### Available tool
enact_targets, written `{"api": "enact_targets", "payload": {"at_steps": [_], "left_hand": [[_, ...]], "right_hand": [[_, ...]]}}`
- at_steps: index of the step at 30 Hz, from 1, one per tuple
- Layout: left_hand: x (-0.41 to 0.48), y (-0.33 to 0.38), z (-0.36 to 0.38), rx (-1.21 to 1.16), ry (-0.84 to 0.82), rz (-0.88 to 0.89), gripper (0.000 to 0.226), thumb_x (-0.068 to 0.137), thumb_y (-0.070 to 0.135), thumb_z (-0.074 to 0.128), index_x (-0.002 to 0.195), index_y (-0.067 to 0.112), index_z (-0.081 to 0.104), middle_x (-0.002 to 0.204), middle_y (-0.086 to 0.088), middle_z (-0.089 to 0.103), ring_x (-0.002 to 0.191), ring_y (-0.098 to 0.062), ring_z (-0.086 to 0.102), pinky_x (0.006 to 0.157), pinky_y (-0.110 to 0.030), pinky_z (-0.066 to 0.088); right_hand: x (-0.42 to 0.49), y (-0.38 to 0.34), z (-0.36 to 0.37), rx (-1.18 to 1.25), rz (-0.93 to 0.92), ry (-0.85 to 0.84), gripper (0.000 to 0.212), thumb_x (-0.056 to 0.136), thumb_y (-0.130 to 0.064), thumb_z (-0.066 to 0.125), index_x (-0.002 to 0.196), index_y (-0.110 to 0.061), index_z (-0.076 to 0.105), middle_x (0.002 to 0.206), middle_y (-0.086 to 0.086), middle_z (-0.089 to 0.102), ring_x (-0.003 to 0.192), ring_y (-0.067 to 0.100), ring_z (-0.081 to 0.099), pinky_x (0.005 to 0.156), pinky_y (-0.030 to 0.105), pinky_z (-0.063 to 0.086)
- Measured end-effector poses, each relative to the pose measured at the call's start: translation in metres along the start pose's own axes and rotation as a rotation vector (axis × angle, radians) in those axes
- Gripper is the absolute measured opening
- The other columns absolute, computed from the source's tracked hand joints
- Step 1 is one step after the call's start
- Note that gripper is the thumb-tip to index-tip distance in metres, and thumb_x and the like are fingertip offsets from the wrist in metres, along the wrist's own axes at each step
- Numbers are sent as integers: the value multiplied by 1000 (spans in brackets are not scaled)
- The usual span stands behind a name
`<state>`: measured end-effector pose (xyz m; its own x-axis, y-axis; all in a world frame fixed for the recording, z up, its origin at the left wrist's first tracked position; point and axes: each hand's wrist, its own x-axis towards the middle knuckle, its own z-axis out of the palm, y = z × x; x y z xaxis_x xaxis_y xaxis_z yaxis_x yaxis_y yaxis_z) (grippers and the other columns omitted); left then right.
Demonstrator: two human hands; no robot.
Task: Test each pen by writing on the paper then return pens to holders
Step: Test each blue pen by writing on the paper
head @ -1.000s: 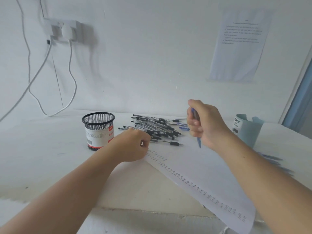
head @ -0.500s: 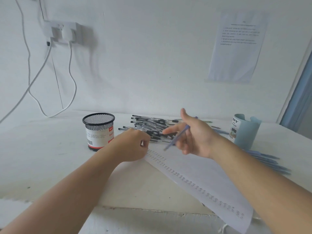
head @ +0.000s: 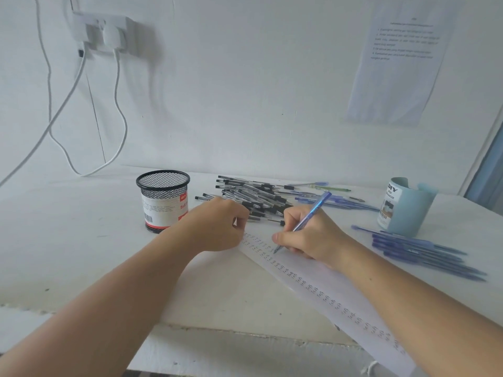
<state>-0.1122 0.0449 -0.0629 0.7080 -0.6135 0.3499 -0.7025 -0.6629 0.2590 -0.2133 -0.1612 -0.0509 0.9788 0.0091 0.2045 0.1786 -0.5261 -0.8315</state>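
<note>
1. Light is soft, even and cool (a blue-white cast lies over everything); the wall (head: 245,91) and the table (head: 68,240) are bright, without glare.
2. The socket (head: 103,31) and its cables (head: 118,104) throw pale, blurred shadows to their right, so light comes from the left.
3. The centre is sharp: the blue pen (head: 313,210) in the right hand (head: 307,238) and the marks on the paper (head: 321,278) are distinct.
4. Toward the edges it softens: the loose blue pens (head: 424,254) on the right are smeared, the wall sheet (head: 400,77) has unreadable text.
5. Wide-angle distortion makes the door frame (head: 487,148) lean and stretches the 2 forearms (head: 109,308) at the bottom corners.
</note>
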Motion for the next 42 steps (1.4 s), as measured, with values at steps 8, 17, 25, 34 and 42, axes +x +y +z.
{"api": "enact_targets", "payload": {"at_steps": [8, 17, 25, 34, 42], "left_hand": [[1, 0, -1, -7, -14, 12, 16, 77, 14, 51, 67, 25, 56, 65, 8, 55, 68, -12, 52, 63, -31, 50], [0, 0, -2, 1, -19, 15, 16, 78, 15, 52, 67, 25, 56, 65, 7, 56, 69, -17, 55, 63, -36, 54], [-1, 2, -1, -9, -4, 21, 16, 77, 12, 52, 67, 23, 58, 62, 6, 54, 68, -18, 54, 62, -33, 51], [-3, 4, -3, -21, -5, 3, 18, 78, 10, 52, 67, 23, 58, 63, 7, 54, 67, -15, 51, 62, -30, 48], [-2, 4, -4, -21, -2, 8, 16, 78, 11, 52, 70, 21, 62, 65, 7, 57, 70, -18, 55, 64, -35, 53]], "right_hand": [[1, 3, 1, -1, -18, 5, 33, 82, 2, 76, 66, -3, 48, 51, 8, 52, 39, 8, 41, 41, 16, 31], [3, 7, -1, 16, -28, 5, 33, 83, 3, 75, 67, 2, 46, 55, 14, 49, 39, 9, 39, 42, 17, 31], [5, 12, -1, -5, -44, 31, 39, 80, -2, 78, 68, 5, 42, 62, 13, 44, 48, 14, 34, 49, 24, 28], [6, 14, -2, 10, -28, 38, 35, 80, 2, 74, 66, 1, 42, 61, 11, 41, 47, 13, 32, 47, 23, 27], [6, 13, -4, 215, 38, 33, 40, 87, 3, 68, 63, -12, 40, 56, 10, 42, 45, 15, 30, 47, 23, 19]]}}
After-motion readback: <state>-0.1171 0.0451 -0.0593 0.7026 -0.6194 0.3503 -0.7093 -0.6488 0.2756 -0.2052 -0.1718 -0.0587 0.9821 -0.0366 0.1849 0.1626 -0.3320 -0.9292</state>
